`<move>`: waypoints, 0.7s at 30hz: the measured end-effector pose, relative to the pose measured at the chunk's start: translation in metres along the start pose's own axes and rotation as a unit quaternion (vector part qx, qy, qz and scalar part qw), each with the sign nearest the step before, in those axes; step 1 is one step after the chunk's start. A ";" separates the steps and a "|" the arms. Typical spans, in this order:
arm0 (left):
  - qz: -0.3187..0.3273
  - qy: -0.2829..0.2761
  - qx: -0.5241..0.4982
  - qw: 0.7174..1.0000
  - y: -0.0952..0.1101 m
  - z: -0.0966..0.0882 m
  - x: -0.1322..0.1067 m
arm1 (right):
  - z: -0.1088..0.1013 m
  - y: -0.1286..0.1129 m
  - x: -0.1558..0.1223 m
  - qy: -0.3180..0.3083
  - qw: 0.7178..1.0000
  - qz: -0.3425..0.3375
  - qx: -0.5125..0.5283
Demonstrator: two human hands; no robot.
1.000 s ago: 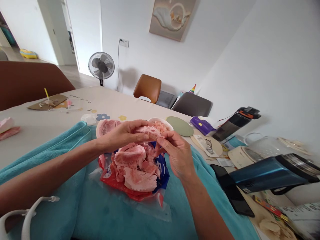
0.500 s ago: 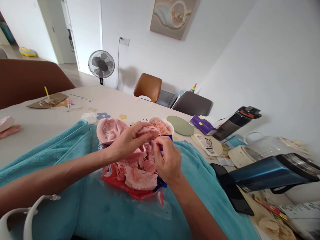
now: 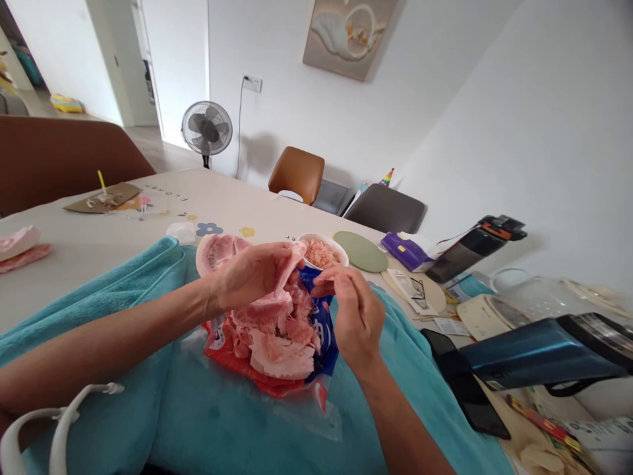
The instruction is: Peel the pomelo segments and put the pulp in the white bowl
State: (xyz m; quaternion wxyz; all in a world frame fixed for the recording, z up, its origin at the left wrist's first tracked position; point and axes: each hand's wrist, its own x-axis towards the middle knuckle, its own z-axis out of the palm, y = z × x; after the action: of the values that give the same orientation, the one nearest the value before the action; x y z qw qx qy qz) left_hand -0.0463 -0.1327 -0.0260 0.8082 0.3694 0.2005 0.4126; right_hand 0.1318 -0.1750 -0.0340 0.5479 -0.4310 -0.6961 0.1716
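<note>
Left hand (image 3: 253,272) pinching pale-pink citrus segment (image 3: 287,269) above far edge of red-and-blue plastic bag (image 3: 324,333), probably keeping drips off teal plush blanket (image 3: 222,429); right hand (image 3: 359,310) hovering beside, half-curled; cannot tell if holding anything.

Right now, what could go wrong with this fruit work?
The fruit piece in the left hand hangs over the peel and might slip onto it. The bowl sits close beyond the right hand, so a careless move could knock it. The peel lies heaped on a bag over the blanket; bits could spill off.
</note>
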 end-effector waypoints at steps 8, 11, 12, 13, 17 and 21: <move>-0.047 0.005 -0.060 0.997 0.002 0.002 0.002 | 0.007 -0.005 0.004 -0.106 0.990 0.071 -0.056; -0.056 0.012 -0.067 0.996 0.001 0.002 0.002 | 0.007 -0.002 0.004 -0.161 0.981 0.102 -0.047; -0.060 0.015 -0.067 0.996 0.001 0.002 0.002 | 0.007 -0.001 0.004 -0.182 0.977 0.101 -0.047; -0.063 0.017 -0.067 0.996 0.001 0.001 0.002 | 0.006 0.000 0.004 -0.201 0.974 0.096 -0.049; -0.063 0.013 -0.058 0.996 0.000 0.001 0.003 | 0.005 0.001 0.005 -0.215 0.972 0.073 -0.064; -0.044 0.015 0.004 0.999 -0.002 0.002 0.002 | 0.005 0.001 0.005 -0.143 0.986 0.060 -0.054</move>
State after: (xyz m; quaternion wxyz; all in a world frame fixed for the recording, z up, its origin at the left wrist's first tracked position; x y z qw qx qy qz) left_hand -0.0424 -0.1325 -0.0265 0.8210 0.3576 0.2302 0.3810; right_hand 0.1276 -0.1693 -0.0335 0.4074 -0.4722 -0.7481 0.2265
